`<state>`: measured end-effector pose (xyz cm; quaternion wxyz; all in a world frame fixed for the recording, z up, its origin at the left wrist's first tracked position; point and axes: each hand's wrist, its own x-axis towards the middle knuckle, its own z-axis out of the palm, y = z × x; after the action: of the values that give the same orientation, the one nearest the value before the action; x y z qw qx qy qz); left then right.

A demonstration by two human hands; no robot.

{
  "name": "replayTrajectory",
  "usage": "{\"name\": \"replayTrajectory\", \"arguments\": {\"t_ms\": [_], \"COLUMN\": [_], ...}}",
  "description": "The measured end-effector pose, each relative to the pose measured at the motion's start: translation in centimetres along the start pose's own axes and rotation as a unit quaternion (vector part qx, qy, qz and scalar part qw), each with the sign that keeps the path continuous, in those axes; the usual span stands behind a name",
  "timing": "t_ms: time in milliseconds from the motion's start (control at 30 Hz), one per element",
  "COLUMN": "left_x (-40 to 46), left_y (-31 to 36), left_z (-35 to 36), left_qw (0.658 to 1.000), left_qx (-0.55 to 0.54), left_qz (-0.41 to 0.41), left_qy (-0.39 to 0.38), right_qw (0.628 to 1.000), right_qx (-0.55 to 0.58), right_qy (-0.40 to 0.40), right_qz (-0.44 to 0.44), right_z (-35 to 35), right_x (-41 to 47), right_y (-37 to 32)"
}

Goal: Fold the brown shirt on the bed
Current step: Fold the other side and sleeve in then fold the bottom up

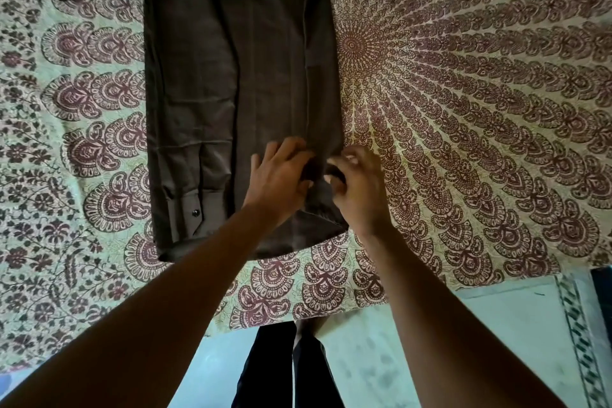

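Dark brown cotton long-sleeved shirt point(231, 103) flat on patterned paisley bedspread point(463, 93), sides folded in. Left hand point(281, 175) presses fabric, fingers spread; right hand point(356, 182) pinches right edge near hem. Likely tidying side fold; next, lift hem toward collar

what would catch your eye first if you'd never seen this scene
A dark brown cotton shirt lies flat, folded into a long panel, on the maroon-and-cream paisley bedspread. Near its lower right edge, the left hand rests on the fabric while the right hand pinches it.
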<state>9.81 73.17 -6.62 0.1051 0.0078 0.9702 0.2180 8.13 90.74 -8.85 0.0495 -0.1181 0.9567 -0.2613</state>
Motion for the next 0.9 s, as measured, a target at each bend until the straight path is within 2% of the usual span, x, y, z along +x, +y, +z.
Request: {"name": "replayTrajectory", "arguments": {"t_ms": [100,267,333,433,500,600,700,900], "left_x": [1.0,0.7,0.9,2.7,4.4,6.0,5.0,0.0], "left_y": [-0.6,-1.5,-1.6,-1.6,-1.8,-2.3,-2.5,-2.2], "left_z": [-0.3,-0.4,-0.4,-0.9,-1.3,-1.6,-1.1,0.8], "left_qw": [0.992,0.979,0.984,0.995,0.996,0.985,0.975,0.976], "left_qx": [0.081,0.120,0.094,0.038,0.064,0.123,0.153,0.152], "left_qz": [0.019,0.017,0.012,0.021,0.040,0.063,0.091,0.082], "left_qy": [-0.093,-0.165,-0.152,-0.085,-0.056,-0.099,-0.137,-0.132], "right_qw": [0.998,0.997,0.996,0.994,0.995,0.999,0.996,0.993], "right_qx": [-0.014,0.050,0.082,0.080,0.073,0.044,-0.012,0.016], "right_qy": [-0.060,-0.063,-0.025,0.060,0.074,-0.007,-0.070,-0.075], "right_qz": [-0.010,0.005,0.028,0.035,0.010,-0.027,-0.049,-0.088], "right_z": [0.1,-1.0,-1.5,-1.5,-1.0,-0.4,-0.2,-0.2], "right_x": [-1.3,-5.5,-5.2,-1.6,1.6,5.2,4.3,-5.6], "right_y": [1.4,2.6,2.5,1.8,1.5,1.6,2.0,4.1]}}
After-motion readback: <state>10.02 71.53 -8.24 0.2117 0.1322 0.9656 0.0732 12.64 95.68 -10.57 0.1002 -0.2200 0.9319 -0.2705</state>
